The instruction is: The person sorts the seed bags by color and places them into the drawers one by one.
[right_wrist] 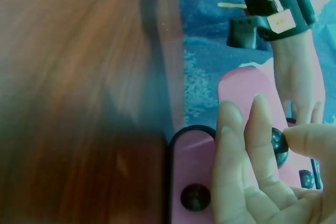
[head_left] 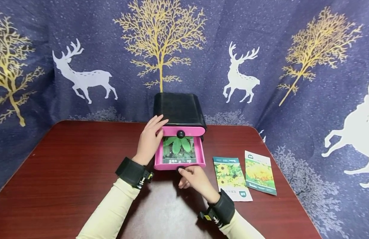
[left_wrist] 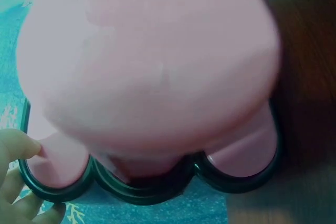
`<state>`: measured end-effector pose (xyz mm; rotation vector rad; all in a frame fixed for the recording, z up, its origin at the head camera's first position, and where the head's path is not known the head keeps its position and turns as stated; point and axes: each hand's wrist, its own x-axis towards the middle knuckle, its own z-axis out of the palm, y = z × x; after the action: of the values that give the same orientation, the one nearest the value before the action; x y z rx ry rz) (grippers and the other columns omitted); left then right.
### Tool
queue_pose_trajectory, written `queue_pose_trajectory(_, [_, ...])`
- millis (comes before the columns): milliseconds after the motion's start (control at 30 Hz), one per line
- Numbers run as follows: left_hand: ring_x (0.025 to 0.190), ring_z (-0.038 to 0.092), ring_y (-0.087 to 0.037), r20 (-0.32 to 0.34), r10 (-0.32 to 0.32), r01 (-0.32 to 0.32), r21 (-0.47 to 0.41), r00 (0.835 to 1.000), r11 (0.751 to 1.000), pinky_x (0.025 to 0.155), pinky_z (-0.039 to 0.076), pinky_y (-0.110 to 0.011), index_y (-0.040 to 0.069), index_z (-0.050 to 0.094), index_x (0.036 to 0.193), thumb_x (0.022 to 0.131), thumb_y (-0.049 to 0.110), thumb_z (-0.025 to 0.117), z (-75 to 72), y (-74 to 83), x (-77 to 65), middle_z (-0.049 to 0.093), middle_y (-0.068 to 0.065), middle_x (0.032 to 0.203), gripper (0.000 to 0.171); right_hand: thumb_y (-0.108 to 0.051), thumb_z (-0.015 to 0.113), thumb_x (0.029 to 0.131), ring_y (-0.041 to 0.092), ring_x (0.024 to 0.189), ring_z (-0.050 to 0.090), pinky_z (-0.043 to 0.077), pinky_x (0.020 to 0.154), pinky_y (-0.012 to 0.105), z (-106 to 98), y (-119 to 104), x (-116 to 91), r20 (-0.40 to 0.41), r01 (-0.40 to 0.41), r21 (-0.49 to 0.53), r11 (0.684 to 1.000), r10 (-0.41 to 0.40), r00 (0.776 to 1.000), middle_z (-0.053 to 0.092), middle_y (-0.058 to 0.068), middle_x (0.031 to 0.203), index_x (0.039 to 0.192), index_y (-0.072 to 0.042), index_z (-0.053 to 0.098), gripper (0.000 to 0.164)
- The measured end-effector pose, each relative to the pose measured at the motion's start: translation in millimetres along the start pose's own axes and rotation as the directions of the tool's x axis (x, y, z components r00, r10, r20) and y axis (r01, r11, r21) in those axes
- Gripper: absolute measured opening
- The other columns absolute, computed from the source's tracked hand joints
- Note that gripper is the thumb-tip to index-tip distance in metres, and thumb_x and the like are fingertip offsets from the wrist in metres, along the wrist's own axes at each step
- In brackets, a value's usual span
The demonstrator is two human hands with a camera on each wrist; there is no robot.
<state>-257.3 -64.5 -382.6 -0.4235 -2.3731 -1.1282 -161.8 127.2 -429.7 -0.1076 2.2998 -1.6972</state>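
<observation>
A black drawer unit (head_left: 178, 108) with pink drawer fronts stands at the back of the table. Its pulled-out pink drawer (head_left: 200, 151) contains a seed packet (head_left: 178, 149) picturing green leaves. My right hand (head_left: 196, 179) pinches that drawer's black knob (right_wrist: 280, 147) between thumb and fingers. At the unit's upper left edge, my left hand (head_left: 149, 141) rests with fingers extended over the black top. In the left wrist view, the left thumb (left_wrist: 31, 148) touches the pink front of the top drawer (left_wrist: 58, 163), while the pulled-out drawer fills much of that view, blurred.
Two seed packets lie on the table to the right: one with yellow flowers (head_left: 230, 177), the other with orange blooms (head_left: 260, 172). A dark blue cloth (head_left: 190, 79) with deer and trees hangs behind the reddish-brown table (head_left: 76, 166).
</observation>
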Motion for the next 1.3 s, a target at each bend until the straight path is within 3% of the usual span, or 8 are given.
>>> queue_pose_trajectory(367, [0.138, 0.035, -0.018, -0.029, 0.008, -0.008, 0.0, 1.0, 1.0, 0.102, 0.043, -0.041, 0.016, 0.061, 0.125, 0.09, 0.005, 0.057, -0.6, 1.9, 2.5, 0.05, -0.001, 0.14, 0.037, -0.03, 0.056, 0.091, 0.02, 0.053, 0.065, 0.055, 0.056, 0.03, -5.0, -8.9, 13.3, -0.037, -0.015, -0.042, 0.999, 0.014, 0.999, 0.062, 0.003, 0.054, 0.087, 0.013, 0.061, 0.043])
queue_pose_trajectory(567, [0.138, 0.033, -0.017, -0.017, -0.011, 0.011, -0.005, 1.0, 1.0, 0.101, 0.044, -0.041, 0.017, 0.06, 0.127, 0.091, 0.006, 0.056, -0.7, 1.3, 1.9, 0.049, 0.0, 0.141, 0.038, -0.022, 0.054, 0.093, 0.04, 0.063, 0.065, 0.057, 0.059, 0.036, -3.9, -30.9, 8.7, -0.054, 0.003, -0.072, 0.997, -0.007, 0.999, 0.063, 0.022, 0.06, 0.076, 0.003, 0.061, 0.031])
queue_pose_trajectory(633, [0.139, 0.032, -0.017, -0.009, -0.015, 0.015, -0.006, 1.0, 1.0, 0.101, 0.044, -0.042, 0.017, 0.059, 0.127, 0.091, 0.006, 0.056, 0.7, 1.0, 1.1, 0.048, 0.0, 0.141, 0.038, -0.023, 0.055, 0.093, 0.034, 0.058, 0.065, 0.056, 0.059, 0.035, -4.8, -27.1, 15.2, -0.065, -0.005, -0.055, 0.998, 0.001, 0.998, 0.062, 0.021, 0.059, 0.074, 0.001, 0.062, 0.032])
queue_pose_trajectory(800, [0.138, 0.033, -0.019, -0.007, -0.007, 0.007, -0.012, 1.0, 1.0, 0.101, 0.044, -0.044, 0.018, 0.059, 0.127, 0.091, 0.007, 0.056, 2.9, 1.0, -0.8, 0.049, -0.001, 0.141, 0.038, -0.032, 0.056, 0.092, 0.016, 0.049, 0.063, 0.055, 0.055, 0.03, -6.5, -13.0, 34.7, -0.103, -0.012, 0.003, 1.0, 0.013, 0.995, 0.058, 0.005, 0.051, 0.077, 0.003, 0.062, 0.038])
queue_pose_trajectory(1067, [0.136, 0.038, -0.019, -0.061, 0.024, -0.024, 0.009, 0.998, 1.0, 0.095, 0.048, -0.042, 0.017, 0.062, 0.124, 0.09, 0.005, 0.054, 3.8, -1.8, -0.8, 0.052, -0.001, 0.138, 0.037, -0.033, 0.055, 0.092, 0.012, 0.048, 0.061, 0.057, 0.058, 0.035, -4.9, -15.0, 55.7, -0.118, -0.021, 0.07, 0.997, 0.029, 0.993, 0.054, 0.002, 0.052, 0.081, 0.008, 0.059, 0.042])
queue_pose_trajectory(1167, [0.136, 0.038, -0.019, -0.068, 0.023, -0.023, 0.007, 0.997, 1.0, 0.097, 0.047, -0.041, 0.017, 0.062, 0.124, 0.09, 0.005, 0.054, 4.8, -2.0, -0.8, 0.052, -0.001, 0.138, 0.037, -0.033, 0.053, 0.094, 0.011, 0.047, 0.06, 0.057, 0.057, 0.034, -4.2, -16.4, 62.3, -0.12, -0.02, 0.076, 0.997, 0.029, 0.992, 0.053, 0.001, 0.052, 0.086, 0.009, 0.058, 0.043])
queue_pose_trajectory(1300, [0.136, 0.037, -0.02, -0.065, 0.016, -0.016, -0.005, 0.998, 1.0, 0.09, 0.049, -0.04, 0.017, 0.062, 0.124, 0.09, 0.005, 0.053, 6.4, -1.7, -1.2, 0.051, -0.001, 0.138, 0.037, -0.031, 0.05, 0.095, 0.01, 0.046, 0.059, 0.057, 0.056, 0.034, -2.9, -16.8, 70.0, -0.126, -0.021, 0.092, 0.996, 0.033, 0.991, 0.052, 0.001, 0.052, 0.089, 0.012, 0.056, 0.044])
